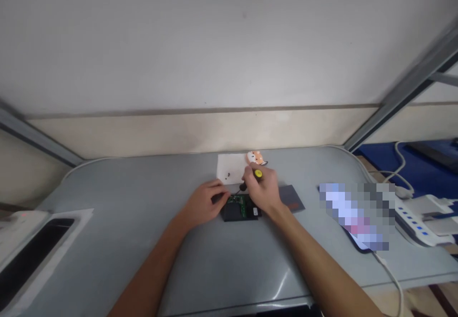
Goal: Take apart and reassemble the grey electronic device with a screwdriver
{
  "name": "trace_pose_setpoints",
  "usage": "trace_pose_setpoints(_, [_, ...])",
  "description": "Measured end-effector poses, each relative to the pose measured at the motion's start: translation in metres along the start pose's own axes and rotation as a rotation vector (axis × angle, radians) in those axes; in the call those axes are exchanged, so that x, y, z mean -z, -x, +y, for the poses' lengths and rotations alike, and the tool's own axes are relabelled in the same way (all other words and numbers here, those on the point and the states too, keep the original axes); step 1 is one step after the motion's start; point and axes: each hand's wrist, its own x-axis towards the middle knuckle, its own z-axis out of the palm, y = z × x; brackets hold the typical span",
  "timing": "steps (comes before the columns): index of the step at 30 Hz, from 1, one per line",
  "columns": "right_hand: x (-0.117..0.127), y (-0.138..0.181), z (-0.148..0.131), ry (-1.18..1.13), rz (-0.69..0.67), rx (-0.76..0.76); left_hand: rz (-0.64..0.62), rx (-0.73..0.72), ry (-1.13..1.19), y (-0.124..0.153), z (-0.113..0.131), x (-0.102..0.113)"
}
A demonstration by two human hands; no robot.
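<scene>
A small black device with its green circuit board (244, 206) exposed lies on the grey table. My right hand (264, 188) grips a screwdriver (257, 174) with a black and yellow handle, and its thin shaft slants down to the board's upper edge. My left hand (207, 201) is at the device's left side, thumb and fingers brought together near the screwdriver tip. Whether anything tiny is pinched there is too small to tell. Just behind is a white paper (232, 164) with several tiny dark pieces on it, likely too small to name.
An orange and white animal-faced item (255, 157) sits behind my right hand. A dark flat panel (292, 199) lies right of the device. Further right are a blurred-out phone (361, 243) on a cable and a white power strip (415, 221). A black-screened device (39, 255) lies left.
</scene>
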Motion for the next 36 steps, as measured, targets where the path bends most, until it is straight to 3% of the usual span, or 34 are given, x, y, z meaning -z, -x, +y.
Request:
trace_pose_setpoints(24, [0.0006,0.0003,0.0033,-0.028,0.006,0.114,0.017,-0.034,0.002,0.0010,-0.0030,-0.0019])
trace_pose_setpoints(31, [0.0004,-0.0014,0.0001,-0.244,-0.042,0.148,0.015,-0.027,-0.032,-0.0009,-0.0024,-0.0024])
trace_pose_setpoints(36, [0.0041,-0.0078,0.0001,-0.647,-0.232,0.066,0.009,-0.018,-0.051,-0.0015,-0.0018,-0.0021])
